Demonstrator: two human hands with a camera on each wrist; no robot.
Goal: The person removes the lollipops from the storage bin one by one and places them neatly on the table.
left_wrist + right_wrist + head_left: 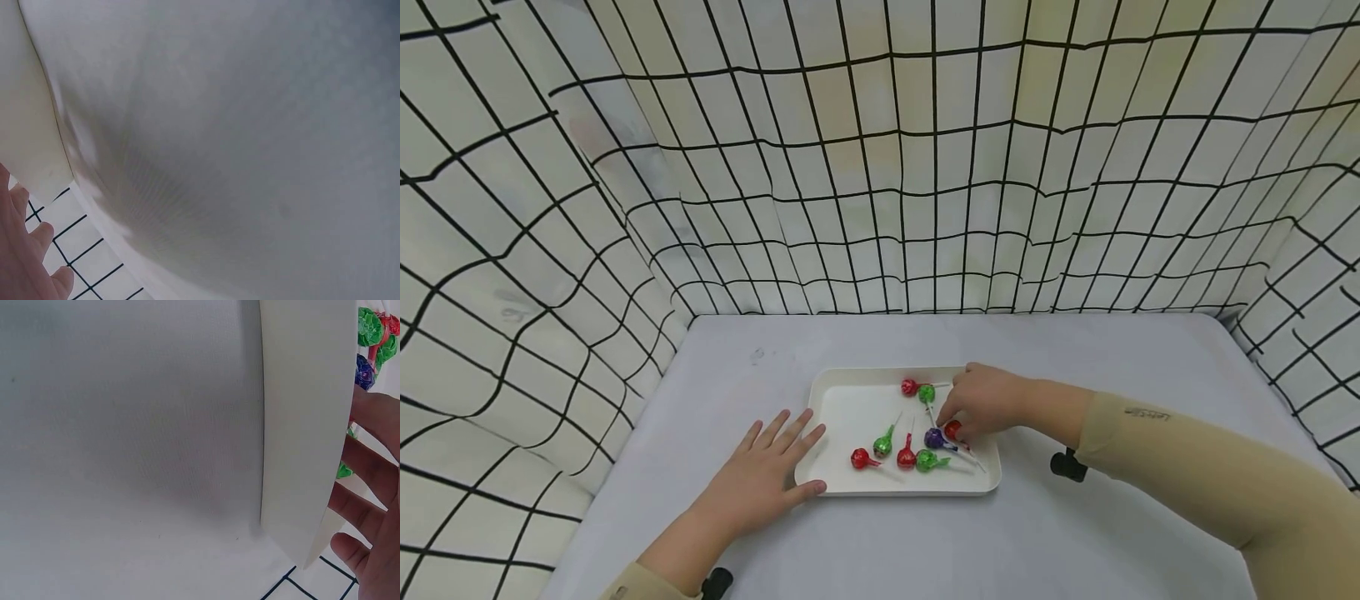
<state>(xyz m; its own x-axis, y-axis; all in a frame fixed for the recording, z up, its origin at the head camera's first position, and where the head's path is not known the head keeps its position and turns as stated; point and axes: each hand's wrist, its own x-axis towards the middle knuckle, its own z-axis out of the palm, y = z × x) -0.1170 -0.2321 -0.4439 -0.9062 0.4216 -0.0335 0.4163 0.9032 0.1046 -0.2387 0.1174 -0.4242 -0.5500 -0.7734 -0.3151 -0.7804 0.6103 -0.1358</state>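
A white tray (850, 392) holds several wrapped lollipops. Over its right side reaches my right hand (988, 404), thumb and fingertips around a red lollipop (952, 429), pinching it; the hand partly covers it. Just left of those fingers lies a purple lollipop (934, 438). A green lollipop (927, 394) and another red lollipop (909, 387) are near the tray's back. Toward the front are more red and green ones, among them a green lollipop (883, 446). My left hand (767, 471) has its fingers spread at the tray's left edge, the thumb at the front left corner.
The tray stands on a table with a white cloth (737, 375). White walls with a black grid (865, 208) enclose the table at the back and both sides. Dark wrist devices (1067, 465) sit under both sleeves. In the right wrist view the tray's outer wall (306, 425) shows.
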